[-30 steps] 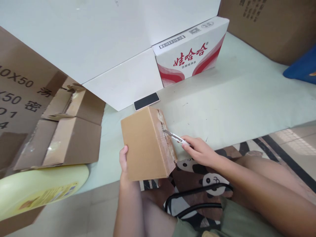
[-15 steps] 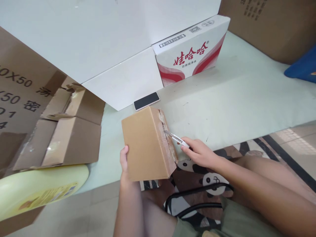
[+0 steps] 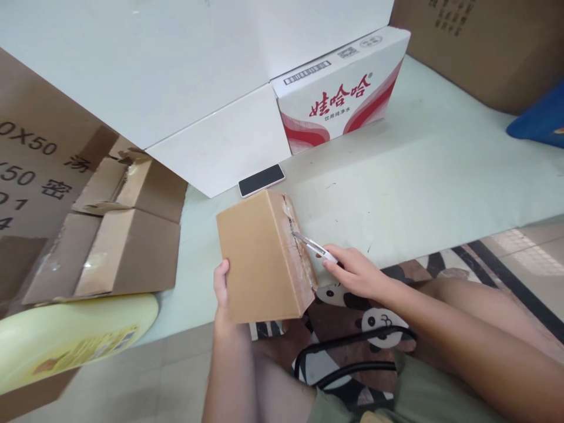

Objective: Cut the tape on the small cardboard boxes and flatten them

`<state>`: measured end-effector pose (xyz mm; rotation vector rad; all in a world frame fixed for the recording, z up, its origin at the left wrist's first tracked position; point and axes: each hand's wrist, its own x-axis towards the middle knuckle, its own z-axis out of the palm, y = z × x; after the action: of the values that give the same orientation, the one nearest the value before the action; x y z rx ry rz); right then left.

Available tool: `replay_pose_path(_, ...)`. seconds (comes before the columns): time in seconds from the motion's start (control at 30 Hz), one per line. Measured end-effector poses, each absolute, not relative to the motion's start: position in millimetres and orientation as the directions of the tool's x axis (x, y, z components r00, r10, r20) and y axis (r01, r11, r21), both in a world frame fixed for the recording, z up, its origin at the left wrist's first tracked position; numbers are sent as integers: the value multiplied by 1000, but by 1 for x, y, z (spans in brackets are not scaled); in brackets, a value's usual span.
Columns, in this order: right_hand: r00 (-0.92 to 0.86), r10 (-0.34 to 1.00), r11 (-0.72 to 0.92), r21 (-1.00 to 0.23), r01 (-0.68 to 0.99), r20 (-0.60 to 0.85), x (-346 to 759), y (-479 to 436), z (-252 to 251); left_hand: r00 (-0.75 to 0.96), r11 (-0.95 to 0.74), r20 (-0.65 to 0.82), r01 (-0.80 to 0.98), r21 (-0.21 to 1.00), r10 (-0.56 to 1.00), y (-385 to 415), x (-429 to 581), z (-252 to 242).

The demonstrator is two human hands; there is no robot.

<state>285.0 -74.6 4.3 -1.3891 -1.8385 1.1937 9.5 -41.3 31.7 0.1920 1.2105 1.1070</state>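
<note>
A small brown cardboard box (image 3: 255,264) stands tilted at the table's near edge, its taped side turned to the right. My left hand (image 3: 222,288) grips it from the left, thumb on the front face and the other fingers hidden behind. A white utility knife (image 3: 318,249) is in my right hand (image 3: 355,271), with the fingers closed round its handle. The blade tip touches the seam on the taped side, where the clear tape looks torn and ragged along the upper part.
Behind the box lies a phone (image 3: 262,180) against white cartons (image 3: 224,141), one with red lettering (image 3: 341,111). Opened cardboard boxes (image 3: 132,252) and a pale yellow bottle (image 3: 83,335) stand left. A blue object (image 3: 540,120) sits far right on the table (image 3: 440,176).
Almost nothing differs. The box and both hands hold the same place, and the knife tip stays at the same point on the seam.
</note>
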Motion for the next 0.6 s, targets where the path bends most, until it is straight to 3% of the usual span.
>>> replay_pose_path(0.6,-317,945,80,-878,471,-85,284,-74,7,-12,488,-596,-561,669,803,-41,3,26)
